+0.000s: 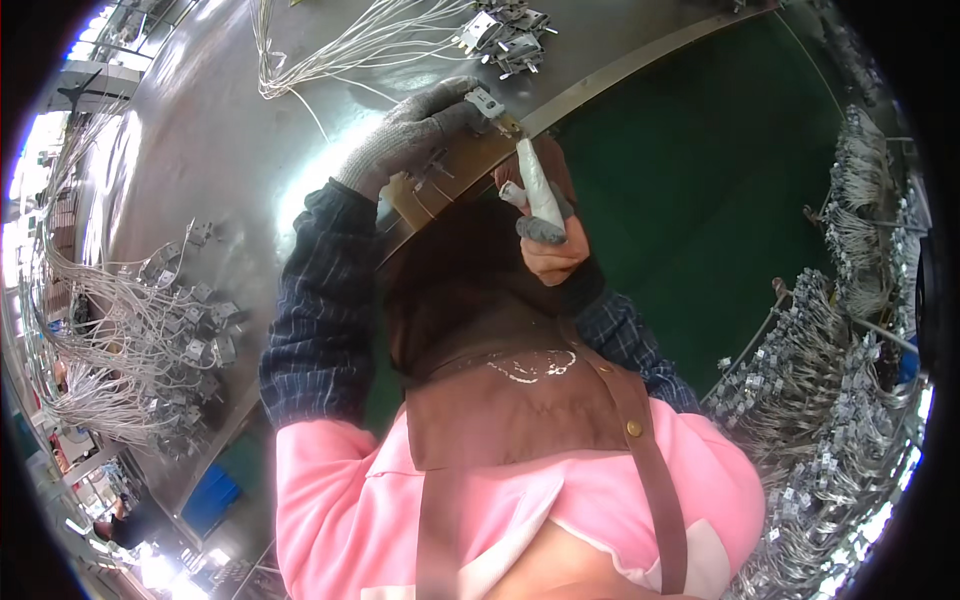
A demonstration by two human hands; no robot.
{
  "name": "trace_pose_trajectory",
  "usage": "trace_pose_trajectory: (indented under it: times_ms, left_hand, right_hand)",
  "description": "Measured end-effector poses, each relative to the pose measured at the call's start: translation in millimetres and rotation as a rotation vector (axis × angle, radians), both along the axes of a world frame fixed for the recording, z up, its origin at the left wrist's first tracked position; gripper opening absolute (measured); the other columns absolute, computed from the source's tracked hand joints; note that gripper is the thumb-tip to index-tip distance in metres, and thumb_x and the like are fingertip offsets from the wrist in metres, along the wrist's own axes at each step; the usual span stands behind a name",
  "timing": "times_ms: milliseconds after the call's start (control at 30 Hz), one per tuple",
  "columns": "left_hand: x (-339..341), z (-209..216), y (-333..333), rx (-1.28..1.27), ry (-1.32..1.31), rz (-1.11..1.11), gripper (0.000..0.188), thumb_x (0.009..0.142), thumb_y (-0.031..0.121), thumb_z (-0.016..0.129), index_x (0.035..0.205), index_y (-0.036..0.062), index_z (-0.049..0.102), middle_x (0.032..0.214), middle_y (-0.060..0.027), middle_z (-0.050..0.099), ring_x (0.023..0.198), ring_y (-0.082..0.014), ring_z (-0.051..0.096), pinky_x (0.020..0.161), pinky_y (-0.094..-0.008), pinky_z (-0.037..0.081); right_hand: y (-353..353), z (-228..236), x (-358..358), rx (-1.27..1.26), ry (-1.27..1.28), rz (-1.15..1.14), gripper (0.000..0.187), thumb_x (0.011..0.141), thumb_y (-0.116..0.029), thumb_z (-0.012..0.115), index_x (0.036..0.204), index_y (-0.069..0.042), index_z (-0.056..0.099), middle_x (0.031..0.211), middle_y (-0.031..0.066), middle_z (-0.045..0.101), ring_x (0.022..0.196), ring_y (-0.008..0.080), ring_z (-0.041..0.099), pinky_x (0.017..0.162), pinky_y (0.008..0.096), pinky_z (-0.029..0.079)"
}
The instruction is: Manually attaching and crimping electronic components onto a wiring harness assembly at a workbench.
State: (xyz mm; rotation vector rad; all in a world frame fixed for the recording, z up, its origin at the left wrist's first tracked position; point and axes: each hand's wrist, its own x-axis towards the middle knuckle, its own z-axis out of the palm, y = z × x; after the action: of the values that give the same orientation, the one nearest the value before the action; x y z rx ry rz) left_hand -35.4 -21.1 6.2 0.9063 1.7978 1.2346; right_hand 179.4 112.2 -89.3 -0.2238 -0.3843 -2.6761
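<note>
My left hand (415, 125), in a grey knit glove, is closed on a small silver metal fitting (487, 103) over the edge of the metal table. My right hand (558, 252), with dark grey covering on some fingers, grips a white-wrapped hand tool (541, 188) just below the table edge. The tool points up toward the fitting, and a small brassy piece (510, 126) shows between them. I cannot tell whether tool and fitting touch. A brown apron (520, 410) covers my front.
White wires (340, 60) with metal fittings (505, 40) lie on the metal table (200, 120) at the far side. More wired fittings (190, 330) pile up at left. Dense bundles of them (800, 410) hang on racks at right. A blue bin (210, 497) stands lower left.
</note>
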Motion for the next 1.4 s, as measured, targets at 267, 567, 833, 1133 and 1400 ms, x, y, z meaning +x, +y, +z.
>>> trace_pose_trajectory:
  times_ms: [267,567,833,1133,1400]
  left_hand:
    - [26.6,51.7,20.2,-0.303,0.139,0.101,0.046,0.095,0.041,0.049,0.126,0.0082,0.055,0.104,-0.0074,0.063,0.094,-0.0151,0.06,0.078,-0.0309,0.05]
    - [17.4,13.3,7.8,-0.095,0.194,0.171,0.047,0.096,0.04,0.049,0.13,0.0073,0.052,0.106,-0.0063,0.062,0.098,-0.0143,0.057,0.086,-0.0291,0.045]
    - [28.6,40.8,7.1,-0.245,0.17,0.097,0.046,0.096,0.042,0.047,0.129,0.0093,0.053,0.098,-0.0042,0.062,0.089,-0.0119,0.058,0.073,-0.0267,0.048]
    - [26.2,18.4,9.4,0.038,0.24,0.114,0.043,0.098,0.036,0.047,0.127,0.006,0.054,0.094,-0.002,0.061,0.081,-0.0094,0.057,0.068,-0.0247,0.048]
    - [31.6,19.7,13.3,-0.078,0.413,0.043,0.047,0.098,0.043,0.043,0.126,0.0059,0.053,0.089,-0.0063,0.063,0.072,-0.0112,0.058,0.056,-0.0249,0.048]
  right_hand:
    - [44.6,24.3,5.5,0.967,-0.099,-0.27,0.049,0.098,-0.037,0.042,0.133,-0.004,0.044,0.072,0.0059,0.054,0.043,0.0104,0.044,0.039,0.0265,0.038]
    - [36.1,39.4,4.8,0.382,-0.134,-0.041,0.058,0.099,-0.046,0.031,0.135,-0.001,0.04,0.057,0.0068,0.048,0.029,0.006,0.032,0.027,0.0192,0.023]
    - [13.1,40.2,6.2,1.061,-0.328,-0.167,0.058,0.1,-0.046,0.025,0.134,-0.001,0.04,0.059,0.0065,0.049,0.03,0.0092,0.037,0.027,0.0198,0.025]
    - [-6.7,2.8,3.4,-0.124,0.22,0.028,0.061,0.098,-0.05,0.029,0.137,-0.004,0.036,0.067,0.0134,0.057,0.033,0.0116,0.044,0.027,0.0198,0.029]
    - [14.9,36.0,12.9,1.444,-0.03,-0.379,0.026,0.096,-0.019,0.051,0.116,-0.002,0.053,0.061,0.0021,0.048,0.039,0.0043,0.038,0.035,0.0192,0.028]
